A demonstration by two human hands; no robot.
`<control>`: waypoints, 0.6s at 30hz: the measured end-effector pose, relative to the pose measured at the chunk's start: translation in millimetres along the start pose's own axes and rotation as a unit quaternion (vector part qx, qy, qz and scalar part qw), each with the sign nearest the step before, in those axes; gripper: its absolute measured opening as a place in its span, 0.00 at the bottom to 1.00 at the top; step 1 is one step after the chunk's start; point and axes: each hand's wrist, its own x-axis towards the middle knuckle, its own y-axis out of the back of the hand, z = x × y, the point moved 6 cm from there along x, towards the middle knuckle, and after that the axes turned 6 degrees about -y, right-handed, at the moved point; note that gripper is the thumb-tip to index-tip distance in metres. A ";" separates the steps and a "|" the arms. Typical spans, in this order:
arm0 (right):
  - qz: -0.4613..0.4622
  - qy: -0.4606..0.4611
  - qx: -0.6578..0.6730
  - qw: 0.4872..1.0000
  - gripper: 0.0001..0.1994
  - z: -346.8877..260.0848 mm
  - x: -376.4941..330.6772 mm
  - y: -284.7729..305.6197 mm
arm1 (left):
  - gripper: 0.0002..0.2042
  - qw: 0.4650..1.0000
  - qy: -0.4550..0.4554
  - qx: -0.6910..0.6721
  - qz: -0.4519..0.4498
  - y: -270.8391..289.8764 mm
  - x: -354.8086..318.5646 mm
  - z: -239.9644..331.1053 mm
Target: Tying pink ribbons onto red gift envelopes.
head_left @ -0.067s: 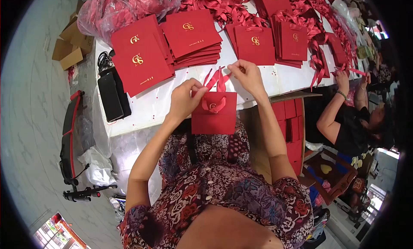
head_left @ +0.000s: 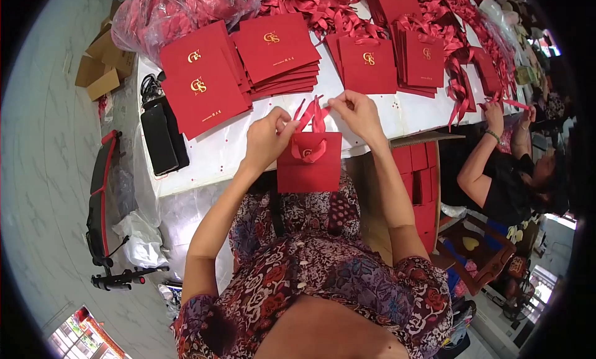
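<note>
A small red paper gift bag [head_left: 308, 176] hangs upright in front of me at the table's near edge, with a loop of ribbon handle across its front. From its top rise loose ends of red ribbon [head_left: 318, 118]. My left hand [head_left: 267, 140] is closed in a pinch on the ribbon at the bag's upper left. On the other side, my right hand [head_left: 360, 117] pinches at the ribbon's right end, thumb and forefinger together. The exact grip of the right fingertips is hard to make out.
Stacked red bags [head_left: 205, 80] and more piles of ribboned bags [head_left: 369, 64] cover the white table [head_left: 211, 163]. A black phone [head_left: 159, 139] lies at left. Below the table's right side stands a carton of red bags [head_left: 417, 173]. A co-worker [head_left: 490, 166] handles ribbon at right.
My right hand has dipped slightly toward the ribbon. My left hand and the bag have barely moved.
</note>
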 end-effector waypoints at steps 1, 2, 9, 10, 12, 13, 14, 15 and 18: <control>0.001 -0.002 -0.002 1.000 0.17 1.1 -3.6 0.1 | 0.14 1.000 -0.001 -0.003 -0.001 -4.5 4.9 2.8; 0.009 0.011 -0.035 0.999 0.18 -0.8 -6.3 -3.5 | 0.14 0.999 0.000 0.033 0.003 -8.4 10.3 5.8; 0.062 0.058 -0.135 0.987 0.15 -4.9 -3.1 -26.6 | 0.11 0.993 -0.066 0.098 0.027 -27.7 31.5 7.1; 0.076 0.059 -0.109 0.989 0.15 -6.4 -4.7 -24.4 | 0.11 0.992 -0.065 0.101 0.029 -29.1 31.1 3.1; 0.087 0.065 -0.081 0.991 0.14 -9.0 -7.6 -23.1 | 0.09 0.989 -0.094 0.019 0.109 -21.6 28.7 -2.2; 0.063 0.039 -0.006 0.997 0.12 -0.8 -10.2 -20.8 | 0.09 0.990 -0.095 0.016 0.107 -22.5 29.7 4.2; 0.039 0.014 0.069 0.997 0.11 6.4 -11.1 -20.2 | 0.09 0.995 -0.048 -0.031 0.084 -25.7 30.1 4.7; 0.041 0.013 0.067 0.997 0.11 11.8 -9.6 -22.5 | 0.08 0.995 -0.001 -0.077 0.061 -29.6 30.2 5.8; -0.051 0.014 0.230 0.972 0.07 10.6 -9.2 -41.7 | 0.07 0.989 0.013 -0.140 0.052 -30.1 27.4 20.3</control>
